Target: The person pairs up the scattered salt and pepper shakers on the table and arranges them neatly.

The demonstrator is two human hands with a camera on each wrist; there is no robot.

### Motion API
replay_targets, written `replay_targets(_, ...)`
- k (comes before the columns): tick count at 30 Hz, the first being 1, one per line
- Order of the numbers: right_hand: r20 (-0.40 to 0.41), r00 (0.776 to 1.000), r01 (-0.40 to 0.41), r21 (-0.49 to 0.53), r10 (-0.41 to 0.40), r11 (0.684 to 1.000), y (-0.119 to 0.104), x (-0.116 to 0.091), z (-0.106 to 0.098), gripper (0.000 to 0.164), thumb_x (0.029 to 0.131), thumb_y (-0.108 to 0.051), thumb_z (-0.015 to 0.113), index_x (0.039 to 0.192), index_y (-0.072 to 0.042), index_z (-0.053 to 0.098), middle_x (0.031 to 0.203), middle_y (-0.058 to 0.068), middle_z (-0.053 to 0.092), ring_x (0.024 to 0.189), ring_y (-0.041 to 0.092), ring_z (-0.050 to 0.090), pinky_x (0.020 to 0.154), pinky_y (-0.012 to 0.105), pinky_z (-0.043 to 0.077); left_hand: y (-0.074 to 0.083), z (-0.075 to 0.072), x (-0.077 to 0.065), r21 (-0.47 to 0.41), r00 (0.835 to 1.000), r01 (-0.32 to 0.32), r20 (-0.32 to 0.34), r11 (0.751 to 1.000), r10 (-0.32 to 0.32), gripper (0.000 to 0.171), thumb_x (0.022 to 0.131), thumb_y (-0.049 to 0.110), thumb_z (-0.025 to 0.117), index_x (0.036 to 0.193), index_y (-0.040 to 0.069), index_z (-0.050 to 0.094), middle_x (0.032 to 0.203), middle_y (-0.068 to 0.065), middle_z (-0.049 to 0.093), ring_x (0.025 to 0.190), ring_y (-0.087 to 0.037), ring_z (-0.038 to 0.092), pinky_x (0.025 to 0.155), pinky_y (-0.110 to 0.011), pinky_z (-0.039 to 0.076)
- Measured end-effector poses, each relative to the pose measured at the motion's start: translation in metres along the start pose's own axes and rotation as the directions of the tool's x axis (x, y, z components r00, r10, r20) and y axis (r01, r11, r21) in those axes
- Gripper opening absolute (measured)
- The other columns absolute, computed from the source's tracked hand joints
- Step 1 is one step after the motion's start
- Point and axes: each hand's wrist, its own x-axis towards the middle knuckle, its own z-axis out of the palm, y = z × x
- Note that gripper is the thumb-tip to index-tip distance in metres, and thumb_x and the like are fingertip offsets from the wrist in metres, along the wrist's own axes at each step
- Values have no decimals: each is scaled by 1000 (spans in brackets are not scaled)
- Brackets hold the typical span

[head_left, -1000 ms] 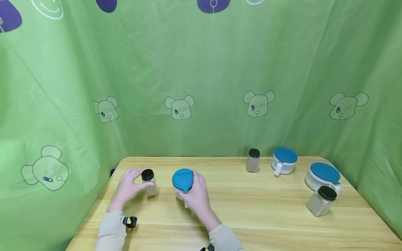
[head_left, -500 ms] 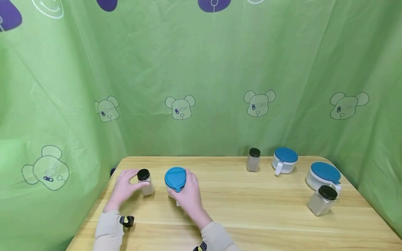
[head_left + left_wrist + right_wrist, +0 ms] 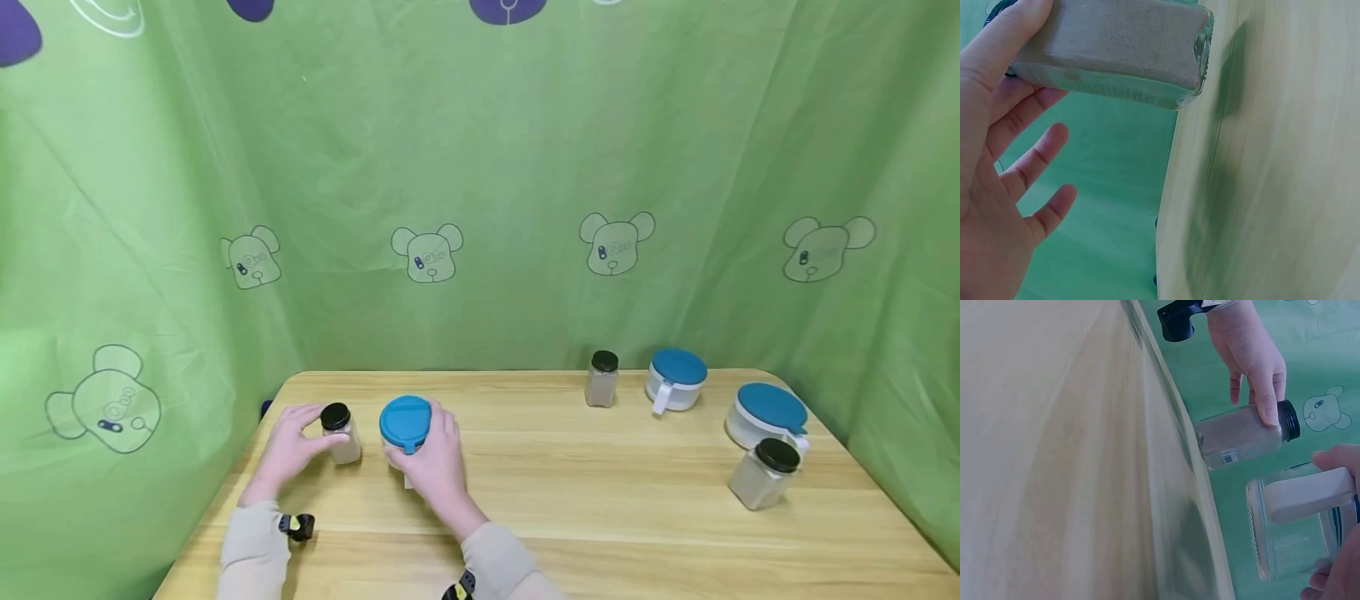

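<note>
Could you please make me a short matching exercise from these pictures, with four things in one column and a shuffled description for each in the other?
Things
1. Left grip
2. Right grip
3. Tabletop
4. Backdrop

Descriptions
A. Green, printed with cartoon faces
B. Holds a blue-lidded container
C. Pale, with a wood-grain look
D. Holds a black-lidded jar

Right pairs: 1-D, 2-B, 3-C, 4-A
</note>
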Motion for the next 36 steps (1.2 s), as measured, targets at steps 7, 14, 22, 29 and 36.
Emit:
replay_targets(7,11,1000,-22,-19,22,1000,-2,-2,8,96,66,-38,87,142,-4,40,129,13,53,120,29,51,98,50,50,-3,-1,-1,-17,1000,8,-2,1000,-8,75,75,38,82,129,-7,57,135,-30,54,127,-43,44,109,-60,32)
replay_targets(14,-2,1000,-31,-42,31,999,-1,-3,15,95,66,-38,87,142,-4,41,127,13,53,119,28,51,98,49,50,-8,-2,0,-12,1000,-2,20,1000,3,73,76,38,81,130,-5,57,135,-27,56,127,-45,45,110,-60,31)
replay_targets(22,6,999,-32,-58,33,998,-1,-4,22,94,67,-40,86,141,-4,41,126,13,53,118,29,52,96,49,51,-13,-1,1,-31,999,17,51,999,-15,73,76,39,80,131,-4,57,137,-28,54,129,-45,45,111,-60,31)
replay_targets(29,8,999,-43,-64,44,997,0,-4,25,94,67,-40,86,141,-4,41,126,14,52,118,30,52,96,50,51,-14,-1,0,-36,996,37,85,999,-34,75,78,40,79,134,-3,55,139,-26,53,131,-47,44,111,-61,31)
replay_targets(36,9,998,-56,-79,57,995,1,-5,27,95,68,-42,86,142,-5,40,127,14,52,118,30,53,97,50,51,-15,1,-2,-60,993,53,107,997,-46,74,77,40,80,133,-3,56,138,-26,54,131,-46,45,111,-59,33)
